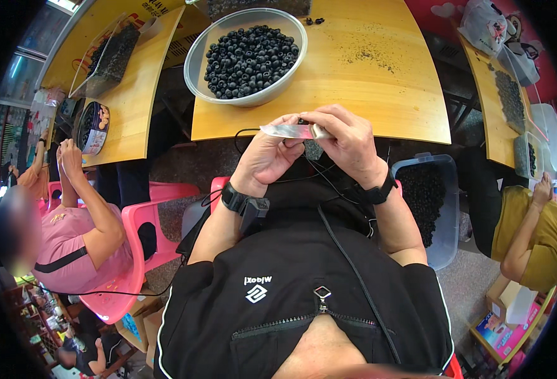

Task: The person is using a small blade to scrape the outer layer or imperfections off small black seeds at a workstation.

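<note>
My right hand [348, 142] is closed around the pale handle of a small knife [288, 131]. The blade points left, across the fingers of my left hand [269, 155]. Between the fingertips, just above the blade, is a small dark round piece [302, 121]; my left fingers are closed on it, partly hidden by the knife and my right fingers. Both hands are held just off the table's near edge. Beyond them stands a clear plastic bowl [191, 69] full of similar dark, round, berry-like pieces [251, 62], some with a pale spot.
Dark crumbs and a few loose pieces [315, 21] lie on the wooden table [404, 95]. A plastic tub [447, 243] of dark bits stands below right. At left, a person in pink sits by a pink chair [141, 246]; a person in mustard [524, 221] sits at right.
</note>
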A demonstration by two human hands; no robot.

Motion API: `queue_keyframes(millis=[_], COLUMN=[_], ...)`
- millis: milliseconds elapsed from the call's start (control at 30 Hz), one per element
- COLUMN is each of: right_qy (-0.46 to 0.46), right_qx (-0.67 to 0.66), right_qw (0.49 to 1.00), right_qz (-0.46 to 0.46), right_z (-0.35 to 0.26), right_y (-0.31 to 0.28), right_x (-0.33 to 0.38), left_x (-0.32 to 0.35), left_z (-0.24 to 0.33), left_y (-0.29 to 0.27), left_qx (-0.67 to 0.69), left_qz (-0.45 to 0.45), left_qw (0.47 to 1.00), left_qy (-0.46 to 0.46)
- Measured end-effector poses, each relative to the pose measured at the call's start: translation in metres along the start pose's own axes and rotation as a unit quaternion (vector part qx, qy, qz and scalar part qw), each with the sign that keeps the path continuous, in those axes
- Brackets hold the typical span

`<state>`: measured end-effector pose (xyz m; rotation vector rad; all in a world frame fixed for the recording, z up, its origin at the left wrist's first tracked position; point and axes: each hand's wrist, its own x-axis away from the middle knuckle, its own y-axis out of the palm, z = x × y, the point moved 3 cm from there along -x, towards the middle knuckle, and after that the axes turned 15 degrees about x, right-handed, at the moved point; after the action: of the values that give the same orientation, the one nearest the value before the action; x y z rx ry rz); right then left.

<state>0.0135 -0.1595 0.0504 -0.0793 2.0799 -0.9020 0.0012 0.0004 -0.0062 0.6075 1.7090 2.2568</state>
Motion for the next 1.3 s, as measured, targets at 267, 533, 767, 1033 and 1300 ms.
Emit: queue_keyframes(millis=[267,533,767,1033,1300], right_qy=[0.018,-0.011,-0.08,-0.051,-0.03], right_qx=[-0.008,0.025,0.079,0.028,0.087], right_qw=[1.0,0.999,0.99,0.997,0.996], right_qz=[0.012,0.027,0.08,0.054,0.005], right_z=[0.0,0.0,-0.006,-0.013,-0.013], right_y=[-0.001,0.002,0.0,-0.01,-0.007], right_x=[0.001,0.002,0.005,-0.003,-0.003], left_x=[0.0,-0.001,-0.004,0.0,0.003], left_z=[-0.002,-0.001,-0.008,0.001,0.001], left_y=[0.002,-0.005,0.001,0.001,0.001], left_qx=[0.027,0.024,0.084,0.076,0.071], left_qz=[-0.014,0.009,-0.031,0.006,0.001], left_qw=[1.0,0.999,0.996,0.996,0.997], left_qy=[0.004,0.019,0.011,0.045,0.044])
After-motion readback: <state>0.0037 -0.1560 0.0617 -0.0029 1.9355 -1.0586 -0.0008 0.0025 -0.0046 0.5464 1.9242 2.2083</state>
